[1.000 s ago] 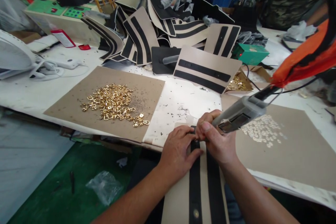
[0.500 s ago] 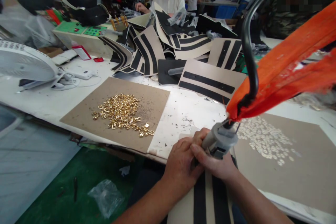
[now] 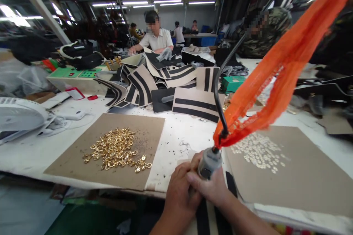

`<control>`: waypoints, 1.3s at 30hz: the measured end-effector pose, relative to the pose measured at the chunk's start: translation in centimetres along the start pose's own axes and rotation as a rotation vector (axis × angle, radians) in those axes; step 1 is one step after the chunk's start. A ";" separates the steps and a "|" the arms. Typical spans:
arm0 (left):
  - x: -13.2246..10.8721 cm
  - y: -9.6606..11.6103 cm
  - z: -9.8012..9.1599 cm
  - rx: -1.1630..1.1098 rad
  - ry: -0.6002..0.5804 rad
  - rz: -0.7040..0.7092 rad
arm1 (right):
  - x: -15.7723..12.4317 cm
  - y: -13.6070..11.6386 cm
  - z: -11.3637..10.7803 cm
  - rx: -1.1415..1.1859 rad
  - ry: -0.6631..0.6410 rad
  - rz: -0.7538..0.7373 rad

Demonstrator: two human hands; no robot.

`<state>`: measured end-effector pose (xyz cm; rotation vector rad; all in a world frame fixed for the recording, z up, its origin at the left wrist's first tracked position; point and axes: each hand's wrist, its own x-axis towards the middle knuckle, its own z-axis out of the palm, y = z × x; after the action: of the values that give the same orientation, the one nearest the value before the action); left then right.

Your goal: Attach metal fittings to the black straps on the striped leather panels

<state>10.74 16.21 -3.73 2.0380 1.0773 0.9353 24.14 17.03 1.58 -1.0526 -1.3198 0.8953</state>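
In the head view my right hand point(image 3: 212, 187) wraps round an upright grey power screwdriver point(image 3: 210, 159), its thumb lying across the front. My left hand point(image 3: 180, 187) presses against the right one, fingers curled beside the tool's lower end. What those fingers hold is hidden. Beneath both hands lies a beige panel with black stripes point(image 3: 202, 214), at the table's front edge. An orange strap point(image 3: 248, 106) and a black cable point(image 3: 217, 95) rise from the top of the screwdriver. The tool's tip is covered by my hands.
Gold metal fittings point(image 3: 117, 148) are heaped on the left brown board point(image 3: 68, 154). Pale rings point(image 3: 261, 150) lie on the right board point(image 3: 303, 180). Striped panels point(image 3: 195, 102) pile up behind. A white fan point(image 3: 22, 117) stands left. A co-worker point(image 3: 158, 38) sits across the table.
The head view has tilted up, showing more of the room and ceiling lights. Both hands stay on the screwdriver and panel, now lower and further left in view. The orange strap hangs more steeply.
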 end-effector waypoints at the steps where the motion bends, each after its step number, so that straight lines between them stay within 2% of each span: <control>1: 0.1 0.0 0.0 0.005 0.004 0.003 | 0.0 0.3 0.0 0.016 0.020 0.025; 4: 0.2 0.3 0.0 0.028 -0.017 0.017 | 0.2 -0.1 -0.3 0.105 0.077 0.089; 8: 0.1 0.9 -0.1 0.068 -0.004 0.025 | -0.8 -3.5 -2.0 0.211 0.304 0.005; 10: -0.1 1.0 -0.1 0.090 -0.001 0.027 | -2.3 -5.5 -4.1 0.104 0.426 -0.011; 12: -0.1 0.9 -0.1 0.107 -0.003 0.034 | -4.5 -6.6 -6.7 -0.144 0.507 0.042; 14: -0.2 0.9 -0.1 0.120 -0.009 0.044 | -7.0 -6.2 -9.6 -0.433 0.535 0.133; 16: -0.1 0.9 -0.1 0.141 -0.006 0.056 | -9.3 -4.5 -12.1 -0.653 0.518 0.212; 19: -0.1 0.9 0.1 0.168 0.003 0.072 | -12.0 -1.5 -14.5 -0.822 0.448 0.253; 21: -0.2 0.8 0.2 0.174 0.001 0.075 | -13.0 -0.6 -15.2 -0.851 0.421 0.217; 24: -0.3 0.8 0.3 0.184 0.003 0.071 | -13.7 -1.8 -15.0 -0.862 0.560 0.049; 26: -0.3 0.8 0.4 0.192 0.012 0.066 | -14.0 -3.3 -14.1 -0.820 0.680 -0.069; 27: -0.3 0.8 0.4 0.194 0.018 0.064 | -14.3 -3.9 -13.3 -0.764 0.696 -0.074; 28: -0.2 0.8 0.4 0.194 0.023 0.065 | -14.7 -4.2 -12.3 -0.677 0.667 -0.029; 30: 0.0 1.1 0.3 0.187 0.034 0.080 | -15.7 -3.9 -9.7 -0.440 0.511 0.176; 32: 0.2 1.1 0.0 0.169 0.046 0.098 | -16.8 -2.2 -6.8 -0.189 0.334 0.385; 33: 0.3 0.9 -0.1 0.155 0.054 0.101 | -17.1 -1.1 -5.5 -0.083 0.297 0.447; 35: 0.9 0.0 -0.4 0.130 0.071 0.021 | -16.9 1.0 -3.8 0.029 0.339 0.495; 36: 1.4 -0.6 -0.5 0.111 0.066 -0.014 | -16.4 1.7 -3.5 -0.003 0.385 0.497; 39: 3.1 -2.1 -0.2 0.012 0.080 -0.098 | -14.4 1.1 -4.1 -0.147 0.439 0.430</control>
<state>10.98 19.87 -4.43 1.9530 1.2166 0.9699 27.22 3.33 -3.73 -1.5838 -0.8122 0.8204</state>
